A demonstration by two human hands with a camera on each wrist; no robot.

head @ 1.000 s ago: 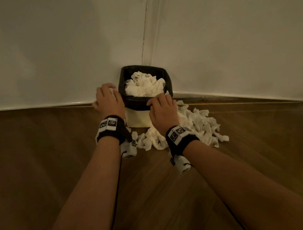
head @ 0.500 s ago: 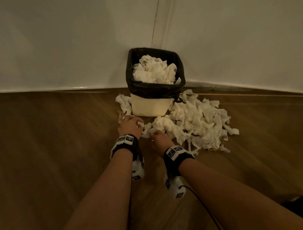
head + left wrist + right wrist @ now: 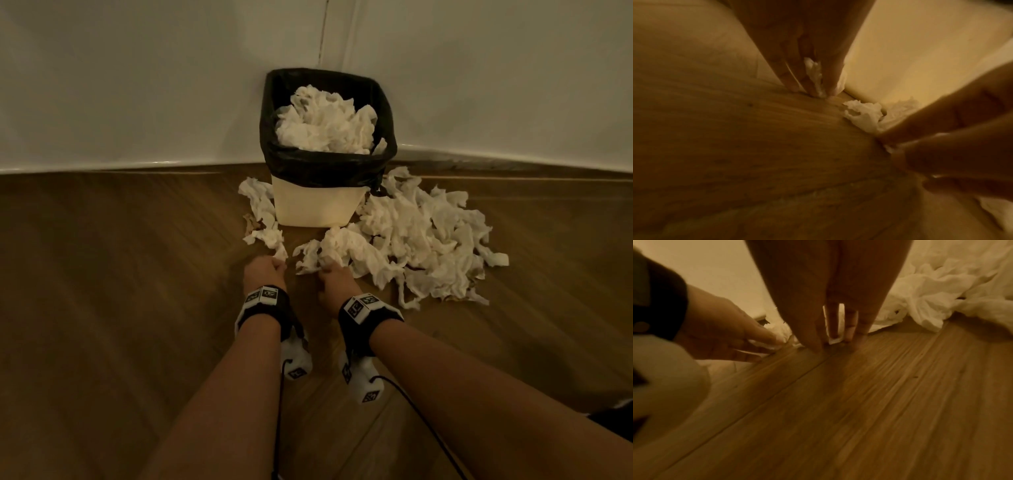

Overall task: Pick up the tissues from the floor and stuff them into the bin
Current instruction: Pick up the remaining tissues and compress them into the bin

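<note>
Since the earlier frame both hands have dropped from the bin rim to the floor in front of it, and the view has shifted so the bin sits farther off; the left hand [image 3: 263, 275] now rests low on the wooden floor [image 3: 102, 308] with fingers curled, pinching a small scrap of tissue [image 3: 815, 74] between fingertips and boards; the right hand [image 3: 334, 277] is closed on the near edge of the large tissue pile [image 3: 421, 240], its fingers pressed down through the paper onto the floor. The bin [image 3: 318, 205], lined with a black bag [image 3: 329, 164], stands in the far corner against the wall; it is already heaped with tissues near its rim. A smaller strip of tissues [image 3: 262, 209] lies to the left of the bin; the main pile spreads to its right and near side, touching its base.

Assessment: the tissues are very light, soft and crumpled; they compress readily and may tear or shed scraps; single pinches gather little. Best taken by bunching a handful at the thick centre of a clump, not the loose edges. The full bin will likely need firm pressing down; overflow is a risk.
</note>
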